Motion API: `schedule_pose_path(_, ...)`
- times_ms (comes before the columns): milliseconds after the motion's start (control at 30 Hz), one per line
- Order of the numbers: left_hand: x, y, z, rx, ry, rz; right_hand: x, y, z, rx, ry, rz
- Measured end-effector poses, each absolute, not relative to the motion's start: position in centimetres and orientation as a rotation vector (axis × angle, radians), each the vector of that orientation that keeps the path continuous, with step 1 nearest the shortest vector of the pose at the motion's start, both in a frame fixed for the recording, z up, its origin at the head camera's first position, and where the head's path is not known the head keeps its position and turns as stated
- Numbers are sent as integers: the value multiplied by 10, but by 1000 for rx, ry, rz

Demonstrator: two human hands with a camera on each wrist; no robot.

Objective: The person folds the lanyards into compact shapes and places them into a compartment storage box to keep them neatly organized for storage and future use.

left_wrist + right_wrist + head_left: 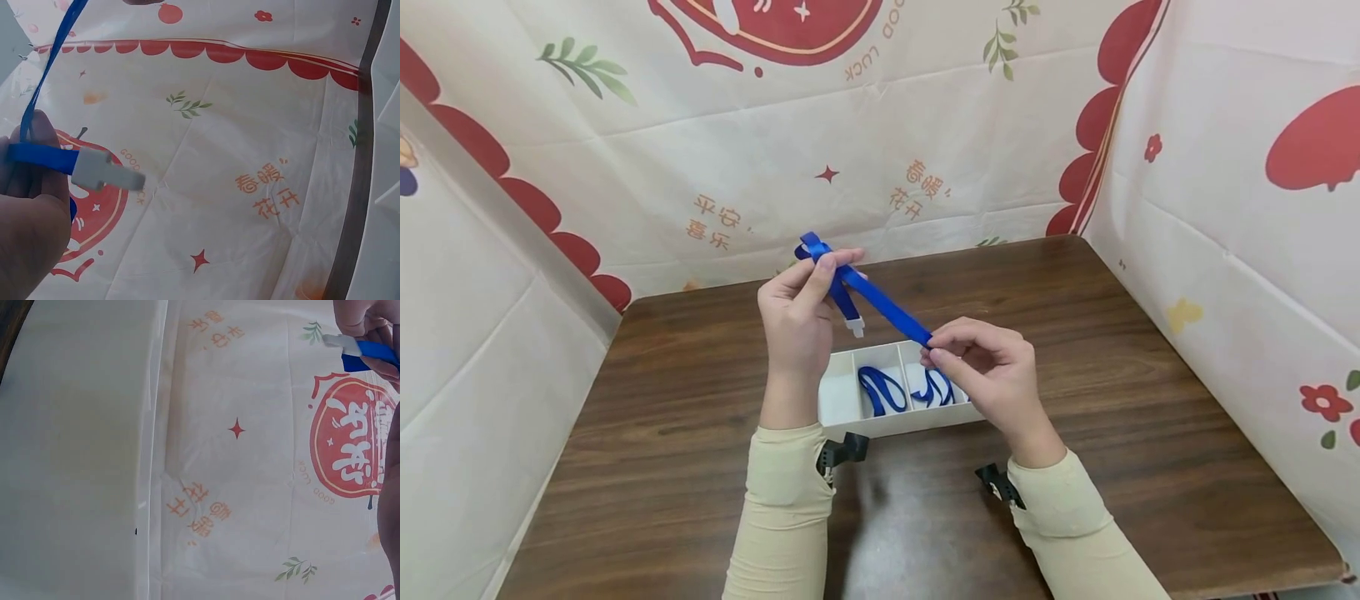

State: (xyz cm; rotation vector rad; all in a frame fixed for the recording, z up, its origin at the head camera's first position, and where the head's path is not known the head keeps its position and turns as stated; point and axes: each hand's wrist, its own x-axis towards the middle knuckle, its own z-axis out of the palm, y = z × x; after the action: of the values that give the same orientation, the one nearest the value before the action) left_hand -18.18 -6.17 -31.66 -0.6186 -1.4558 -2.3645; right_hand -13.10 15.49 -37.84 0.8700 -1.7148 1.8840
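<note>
My left hand (799, 312) pinches a blue lanyard (887, 308) between thumb and fingers, with folded loops standing out above the grip. Below that hand dangles the lanyard's white plastic clip (855, 326), seen larger in the left wrist view as a pale clip (103, 172) at the strap's end. My right hand (988, 362) pinches the far part of the same strap, which runs taut and slanting between both hands. Underneath is a white divided box (880, 425), where a coiled blue lanyard (882, 390) lies in one compartment and another blue lanyard (934, 388) in the one beside it.
The box stands on a dark brown wooden table (685, 467). A printed white cloth (805, 125) hangs behind the table and along both sides. Black camera mounts (844, 450) sit on the wrists. My right hand partly covers the box's right end.
</note>
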Motion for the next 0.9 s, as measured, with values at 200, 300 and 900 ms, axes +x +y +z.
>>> schedule_pose_path(200, -177, -61, -312, -630, -1464, -2410, -135, 154, -377, 883, -1869, 1739)
schedule_pose_path(300, -174, -60, -310, -652, -1464, -2437, -137, 150, -378, 918, -1955, 1613)
schedule_pose_path(900, -166, -36, -306, -775, -1532, -2417, -142, 122, -380, 764, -1922, 1655)
